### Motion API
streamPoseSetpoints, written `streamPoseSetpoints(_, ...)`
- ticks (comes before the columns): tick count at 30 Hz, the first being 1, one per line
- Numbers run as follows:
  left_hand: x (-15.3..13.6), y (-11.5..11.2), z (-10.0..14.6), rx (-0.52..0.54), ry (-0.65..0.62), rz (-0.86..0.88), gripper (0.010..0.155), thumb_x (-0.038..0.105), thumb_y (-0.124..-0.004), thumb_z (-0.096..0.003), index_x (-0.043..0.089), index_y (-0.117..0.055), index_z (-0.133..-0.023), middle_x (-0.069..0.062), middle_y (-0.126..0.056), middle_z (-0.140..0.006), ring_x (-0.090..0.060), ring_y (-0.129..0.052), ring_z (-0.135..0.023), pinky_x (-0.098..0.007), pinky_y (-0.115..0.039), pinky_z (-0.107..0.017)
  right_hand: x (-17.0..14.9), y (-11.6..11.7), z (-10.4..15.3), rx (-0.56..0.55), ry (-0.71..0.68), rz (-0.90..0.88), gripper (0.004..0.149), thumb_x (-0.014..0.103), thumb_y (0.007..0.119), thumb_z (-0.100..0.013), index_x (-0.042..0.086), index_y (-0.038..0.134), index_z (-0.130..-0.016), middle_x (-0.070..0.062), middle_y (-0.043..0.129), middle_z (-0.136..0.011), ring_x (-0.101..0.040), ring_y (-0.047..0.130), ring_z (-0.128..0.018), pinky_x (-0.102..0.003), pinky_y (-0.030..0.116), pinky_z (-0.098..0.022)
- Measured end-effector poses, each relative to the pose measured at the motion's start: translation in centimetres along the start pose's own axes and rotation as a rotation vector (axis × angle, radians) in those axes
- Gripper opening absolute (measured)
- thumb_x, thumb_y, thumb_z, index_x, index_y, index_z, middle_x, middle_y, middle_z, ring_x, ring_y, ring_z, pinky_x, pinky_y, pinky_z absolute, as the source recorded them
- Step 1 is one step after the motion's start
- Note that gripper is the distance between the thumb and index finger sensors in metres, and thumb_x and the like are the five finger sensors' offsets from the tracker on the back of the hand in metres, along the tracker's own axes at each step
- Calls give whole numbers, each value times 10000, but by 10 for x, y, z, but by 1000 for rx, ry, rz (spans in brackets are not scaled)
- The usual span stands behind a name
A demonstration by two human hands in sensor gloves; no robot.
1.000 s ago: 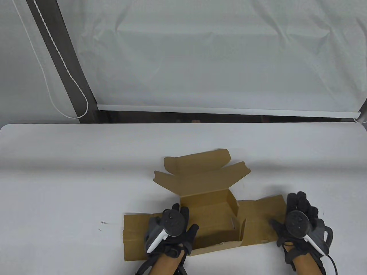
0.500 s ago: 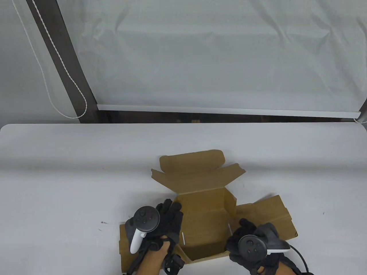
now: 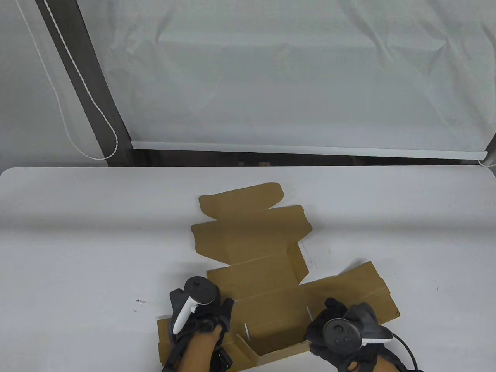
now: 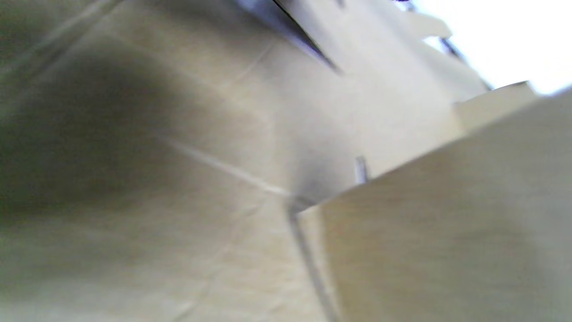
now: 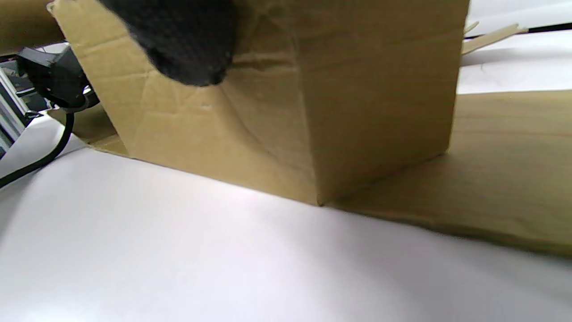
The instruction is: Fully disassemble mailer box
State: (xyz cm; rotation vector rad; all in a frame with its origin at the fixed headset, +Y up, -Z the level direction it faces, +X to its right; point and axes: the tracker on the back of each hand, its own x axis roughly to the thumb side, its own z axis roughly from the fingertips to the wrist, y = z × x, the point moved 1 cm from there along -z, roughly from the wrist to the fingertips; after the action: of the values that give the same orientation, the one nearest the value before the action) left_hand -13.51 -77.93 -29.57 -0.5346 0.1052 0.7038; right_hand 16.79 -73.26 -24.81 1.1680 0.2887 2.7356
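Note:
The brown cardboard mailer box (image 3: 267, 279) lies mostly unfolded on the white table. Its lid (image 3: 248, 232) and tuck flap (image 3: 240, 199) lie back flat, away from me. One side flap (image 3: 348, 290) spreads out to the right, the other (image 3: 164, 341) to the left. My left hand (image 3: 223, 314) presses down on the cardboard at the left side; the left wrist view shows only blurred cardboard (image 4: 223, 179). My right hand (image 3: 325, 321) grips the front right corner. In the right wrist view a gloved fingertip (image 5: 187, 40) lies on the front wall (image 5: 366, 89), which still stands upright.
The white table (image 3: 77, 232) stretches to both sides and behind the box. A window blind with a hanging cord (image 3: 97, 108) is behind the table's far edge. A black glove cable (image 5: 40, 156) trails near the front edge.
The back wall and lid have dropped backward and lie flatter. The left wall has gone down under my left hand. My right hand came from the right flap to the front right corner.

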Motion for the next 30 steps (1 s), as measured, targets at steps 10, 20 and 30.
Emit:
streamPoseSetpoints(10, 50, -10, 21, 88, -401, 28, 663, 490, -605, -569, 152, -487, -1127, -196, -233, -1206, -456, -44, -1049, -658, -28, -660, -3, 2, -3, -227, 129, 141, 368, 368, 833, -498, 121, 855, -770, -198, 983, -730, -431, 929, -718, -711, 510, -689)
streamPoseSetpoints(20, 70, -23, 26, 30, -534, -80, 600, 450, -685, -549, 67, -714, -1010, -204, -223, -1203, -423, -8, -1052, -649, 28, -658, -16, -1, 1, -230, 174, 148, 366, 364, 833, -498, 128, 857, -777, -201, 977, -754, -435, 920, -733, -707, 503, -695)
streamPoseSetpoints(30, 87, -37, 29, -32, -549, -277, 498, 350, -803, -513, 60, -816, -917, -297, -587, -1088, -521, -377, -1015, -701, -56, -678, -33, -9, 10, -261, 245, 141, 373, 389, 905, -462, 154, 949, -748, -217, 1071, -618, -417, 1032, -587, -651, 654, -626)
